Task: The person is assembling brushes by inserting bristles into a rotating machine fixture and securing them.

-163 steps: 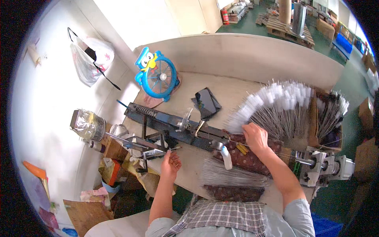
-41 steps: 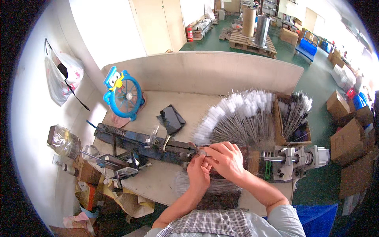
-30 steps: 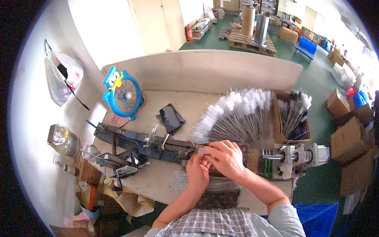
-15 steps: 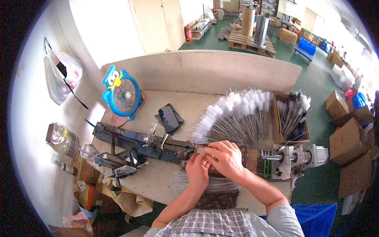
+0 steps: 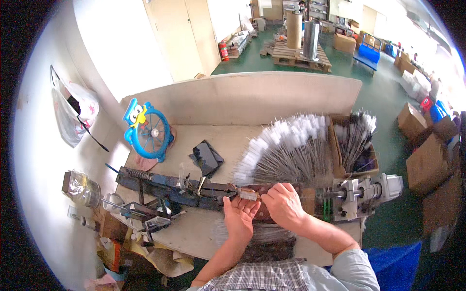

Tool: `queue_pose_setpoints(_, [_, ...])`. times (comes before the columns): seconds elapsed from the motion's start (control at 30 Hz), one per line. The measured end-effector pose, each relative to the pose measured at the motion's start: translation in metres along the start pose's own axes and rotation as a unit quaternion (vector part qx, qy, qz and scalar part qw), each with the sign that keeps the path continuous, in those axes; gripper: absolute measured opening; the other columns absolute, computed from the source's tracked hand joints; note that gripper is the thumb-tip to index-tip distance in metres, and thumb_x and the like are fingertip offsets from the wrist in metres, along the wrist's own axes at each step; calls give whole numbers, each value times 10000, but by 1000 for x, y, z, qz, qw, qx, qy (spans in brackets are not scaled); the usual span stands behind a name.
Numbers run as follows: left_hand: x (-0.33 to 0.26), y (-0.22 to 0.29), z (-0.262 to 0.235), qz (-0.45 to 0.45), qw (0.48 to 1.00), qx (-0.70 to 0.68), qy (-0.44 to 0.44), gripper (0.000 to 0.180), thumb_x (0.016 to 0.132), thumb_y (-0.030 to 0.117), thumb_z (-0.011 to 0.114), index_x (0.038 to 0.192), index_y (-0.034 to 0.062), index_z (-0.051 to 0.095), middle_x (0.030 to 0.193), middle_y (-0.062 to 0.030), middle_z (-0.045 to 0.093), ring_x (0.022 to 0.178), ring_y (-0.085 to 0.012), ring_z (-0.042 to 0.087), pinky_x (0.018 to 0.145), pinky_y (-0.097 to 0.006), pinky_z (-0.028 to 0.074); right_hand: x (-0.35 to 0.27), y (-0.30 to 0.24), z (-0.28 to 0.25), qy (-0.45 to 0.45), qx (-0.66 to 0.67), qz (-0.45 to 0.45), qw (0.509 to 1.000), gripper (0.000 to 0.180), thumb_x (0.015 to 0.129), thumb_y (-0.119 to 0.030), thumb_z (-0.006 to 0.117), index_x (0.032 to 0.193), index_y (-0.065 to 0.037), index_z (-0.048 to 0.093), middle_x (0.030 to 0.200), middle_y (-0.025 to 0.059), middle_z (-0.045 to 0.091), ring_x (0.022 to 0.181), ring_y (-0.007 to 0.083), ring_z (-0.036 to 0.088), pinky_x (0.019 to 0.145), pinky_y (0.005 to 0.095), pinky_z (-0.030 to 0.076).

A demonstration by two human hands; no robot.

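My left hand lies palm up at the near side of the long dark metal machine, thumb apart from its bent fingers. Just above those fingers sits a small whitish block with a brown-orange edge. To the right of this block my right hand is closed in a pinch; what it holds is hidden. Beyond both hands fans out a pile of twisted-wire brushes with white bristle heads. A bundle of thin wires lies close below my hands.
A motor with a chuck stands at the right end of the bench. Behind it, a cardboard box holds more brushes. A blue cartoon-shaped fan and a dark phone-like slab are at the back left. A low board borders the far edge.
My hands have moved apart: the left fingers have loosened from their pinch, and the right hand has drawn slightly right and down. The whitish block now shows plainly between them. The view has shifted.
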State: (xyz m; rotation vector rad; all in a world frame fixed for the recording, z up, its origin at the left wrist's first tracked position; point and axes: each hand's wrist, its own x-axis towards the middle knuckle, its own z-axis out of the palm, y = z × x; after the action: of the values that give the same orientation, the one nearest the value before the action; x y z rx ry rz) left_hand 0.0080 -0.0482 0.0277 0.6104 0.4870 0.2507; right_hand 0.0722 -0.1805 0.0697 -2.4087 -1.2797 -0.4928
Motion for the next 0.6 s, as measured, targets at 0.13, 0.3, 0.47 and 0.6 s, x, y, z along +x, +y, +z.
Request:
queue_pose_setpoints(0.13, [-7, 3, 6, -7, 999, 41, -20, 634, 913, 562, 320, 1232, 22, 410, 1169, -130, 502, 1052, -251, 519, 955, -410, 390, -4, 8, -4, -3, 34, 5, 999, 147, 657, -133, 589, 793, -77, 594, 743, 23, 566, 802, 215, 530, 719, 345, 415])
queue_pose_setpoints(0.3, [-16, 2, -2, -34, 994, 91, -49, 586, 942, 441, 377, 1330, 8, 304, 1303, -134, 420, 1164, -232, 460, 966, -378, 373, -19, 9, -23, 23, 124, 17, 992, 201, 679, -158, 648, 861, -74, 623, 781, 15, 607, 791, 214, 576, 660, 346, 470])
queue_pose_setpoints(0.47, [-28, 24, -41, -8, 983, 180, -27, 442, 894, 231, 534, 1265, 17, 422, 1208, -113, 530, 1085, -213, 530, 880, -354, 437, -81, 26, 18, -165, 78, 54, 982, 169, 678, -138, 637, 832, -72, 610, 748, 61, 579, 744, 260, 601, 617, 393, 502])
queue_pose_setpoints(0.6, [-20, 67, -129, 73, 977, 52, 193, 251, 879, 258, 546, 1031, 58, 564, 959, -55, 613, 828, -169, 576, 710, -291, 490, -88, 28, 11, -237, 66, 52, 968, 143, 677, -100, 607, 816, -67, 606, 771, 105, 584, 776, 295, 609, 638, 401, 508])
